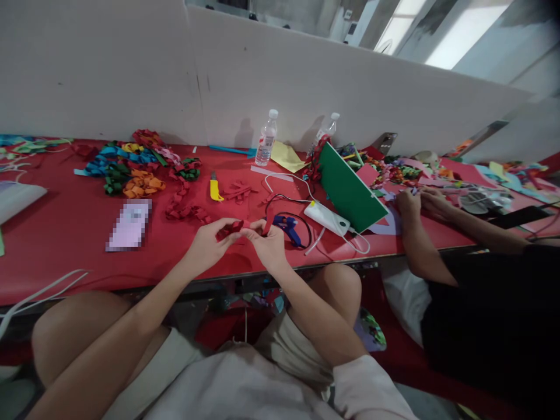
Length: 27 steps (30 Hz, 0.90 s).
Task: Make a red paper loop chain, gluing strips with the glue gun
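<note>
Both my hands meet over the front of the red table (70,233), pinching a strip of folded red paper (234,227) between them. My left hand (210,242) grips its left end with curled fingers. My right hand (268,244) pinches the right end, where another bit of red paper sticks up. A blue glue gun (286,224) lies just right of my right hand, beside a white power strip (326,217). A folded red paper chain (184,204) lies behind my left hand.
Coloured paper chains (126,166) pile up at the back left. A yellow cutter (214,189), two water bottles (266,140), a green card (347,189) and a blurred pink card (130,224) lie on the table. Another person's hands (422,204) work at the right.
</note>
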Tool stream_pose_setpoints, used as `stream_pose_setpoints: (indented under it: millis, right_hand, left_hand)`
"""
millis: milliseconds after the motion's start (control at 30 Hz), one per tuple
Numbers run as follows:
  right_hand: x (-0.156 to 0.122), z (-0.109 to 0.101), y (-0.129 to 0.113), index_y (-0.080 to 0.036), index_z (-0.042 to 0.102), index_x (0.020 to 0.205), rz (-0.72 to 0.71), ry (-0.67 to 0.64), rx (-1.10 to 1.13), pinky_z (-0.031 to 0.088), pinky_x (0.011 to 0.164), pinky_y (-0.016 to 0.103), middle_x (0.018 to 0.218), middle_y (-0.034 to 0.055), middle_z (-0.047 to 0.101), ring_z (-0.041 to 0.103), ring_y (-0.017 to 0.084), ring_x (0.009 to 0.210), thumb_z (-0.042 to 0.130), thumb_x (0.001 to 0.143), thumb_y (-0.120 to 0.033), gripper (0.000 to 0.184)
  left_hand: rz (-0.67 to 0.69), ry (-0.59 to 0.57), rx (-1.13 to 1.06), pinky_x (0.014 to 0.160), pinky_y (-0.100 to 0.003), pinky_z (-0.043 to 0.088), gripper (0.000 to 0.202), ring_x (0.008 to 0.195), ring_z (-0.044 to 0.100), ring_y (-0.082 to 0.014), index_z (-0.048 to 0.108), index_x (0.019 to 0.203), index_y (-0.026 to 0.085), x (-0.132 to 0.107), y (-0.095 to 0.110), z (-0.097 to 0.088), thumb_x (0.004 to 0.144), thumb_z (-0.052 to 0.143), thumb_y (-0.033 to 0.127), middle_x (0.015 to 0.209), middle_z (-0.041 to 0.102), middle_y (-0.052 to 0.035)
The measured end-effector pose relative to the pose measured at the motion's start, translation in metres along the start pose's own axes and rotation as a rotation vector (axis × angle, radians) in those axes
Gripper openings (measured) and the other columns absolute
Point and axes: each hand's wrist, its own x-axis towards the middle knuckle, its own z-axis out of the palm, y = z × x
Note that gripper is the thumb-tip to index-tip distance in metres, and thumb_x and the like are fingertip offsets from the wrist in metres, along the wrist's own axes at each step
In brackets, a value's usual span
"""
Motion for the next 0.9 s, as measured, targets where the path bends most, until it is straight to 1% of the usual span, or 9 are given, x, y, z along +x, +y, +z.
stream_pose_setpoints:
  millis: [100, 167, 267, 433, 533, 633, 700, 767, 900]
  right_hand:
    - [-0.001, -0.002, 0.005, -0.018, 0.071, 0.078, -0.135, -0.014, -0.108, 0.052, 0.074, 0.03, 0.074, 0.0019, 0.069, 0.062, 0.018, 0.072, 0.069, 0.079, -0.037, 0.019]
    - [-0.002, -0.003, 0.007, -0.019, 0.075, 0.088, -0.212, -0.046, -0.194, 0.053, 0.08, 0.033, 0.084, 0.0042, 0.074, 0.067, 0.021, 0.08, 0.064, 0.084, -0.034, 0.019]
    - [-0.003, -0.004, 0.009, -0.02, 0.075, 0.088, -0.246, -0.028, -0.275, 0.053, 0.074, 0.03, 0.083, 0.0033, 0.075, 0.067, 0.02, 0.075, 0.065, 0.086, -0.034, 0.018]
    - [-0.002, -0.006, 0.008, -0.021, 0.072, 0.084, -0.284, -0.048, -0.372, 0.052, 0.07, 0.027, 0.084, 0.0028, 0.075, 0.067, 0.018, 0.074, 0.065, 0.084, -0.029, 0.011]
    - [-0.004, -0.009, -0.001, -0.021, 0.069, 0.094, -0.336, -0.124, -0.448, 0.051, 0.078, 0.027, 0.094, 0.0041, 0.074, 0.067, 0.018, 0.082, 0.062, 0.085, -0.026, 0.013]
    - [-0.007, -0.013, -0.014, -0.022, 0.061, 0.104, -0.277, -0.186, -0.483, 0.05, 0.076, 0.027, 0.095, 0.0033, 0.069, 0.064, 0.017, 0.078, 0.057, 0.09, -0.034, 0.019]
    - [-0.007, -0.017, -0.02, -0.022, 0.055, 0.105, -0.197, -0.218, -0.46, 0.048, 0.068, 0.025, 0.087, 0.0006, 0.063, 0.059, 0.014, 0.068, 0.052, 0.093, -0.041, 0.022]
    - [-0.007, -0.021, -0.024, -0.022, 0.051, 0.105, -0.153, -0.251, -0.401, 0.045, 0.063, 0.024, 0.081, -0.0018, 0.057, 0.053, 0.012, 0.062, 0.048, 0.096, -0.045, 0.024]
    - [-0.005, -0.025, -0.021, -0.023, 0.053, 0.096, -0.175, -0.247, -0.325, 0.043, 0.063, 0.025, 0.073, -0.0023, 0.05, 0.048, 0.013, 0.061, 0.037, 0.101, -0.048, 0.03]
  left_hand:
    - [-0.04, 0.04, -0.002, 0.078, -0.03, 0.054, 0.039, 0.087, 0.068, -0.0205, 0.068, 0.111, 0.019, 0.001, 0.001, -0.002, 0.089, 0.057, 0.05, 0.102, 0.075, -0.0071]
    - [-0.072, 0.059, -0.011, 0.078, -0.031, 0.055, 0.039, 0.086, 0.069, -0.0212, 0.07, 0.108, 0.018, 0.002, 0.001, -0.004, 0.089, 0.056, 0.05, 0.1, 0.075, -0.0078]
    - [-0.092, 0.054, -0.012, 0.08, -0.034, 0.056, 0.04, 0.086, 0.069, -0.0225, 0.072, 0.102, 0.019, 0.003, 0.002, -0.004, 0.089, 0.056, 0.053, 0.099, 0.076, -0.0083]
    - [-0.131, 0.036, -0.165, 0.087, -0.036, 0.057, 0.048, 0.096, 0.071, -0.0233, 0.068, 0.114, 0.02, 0.002, 0.004, -0.001, 0.084, 0.062, 0.056, 0.108, 0.075, -0.0093]
    - [-0.143, 0.058, -0.203, 0.09, -0.037, 0.057, 0.049, 0.099, 0.071, -0.0237, 0.068, 0.111, 0.018, 0.003, 0.002, -0.001, 0.08, 0.068, 0.055, 0.11, 0.074, -0.0104]
    - [-0.148, 0.113, -0.187, 0.086, -0.036, 0.057, 0.048, 0.094, 0.071, -0.0234, 0.067, 0.11, 0.016, 0.005, -0.003, -0.005, 0.08, 0.067, 0.054, 0.105, 0.074, -0.0109]
    - [-0.151, 0.17, -0.185, 0.086, -0.036, 0.057, 0.047, 0.094, 0.07, -0.0234, 0.067, 0.11, 0.017, 0.008, -0.006, -0.008, 0.081, 0.067, 0.054, 0.104, 0.074, -0.0106]
    - [-0.147, 0.271, -0.199, 0.087, -0.036, 0.056, 0.045, 0.096, 0.07, -0.0225, 0.066, 0.112, 0.018, 0.013, -0.011, -0.015, 0.083, 0.067, 0.052, 0.105, 0.073, -0.0092]
    - [-0.062, 0.603, -0.144, 0.09, -0.034, 0.054, 0.041, 0.096, 0.068, -0.0175, 0.062, 0.116, 0.019, 0.03, -0.013, -0.045, 0.086, 0.067, 0.046, 0.103, 0.071, -0.0043]
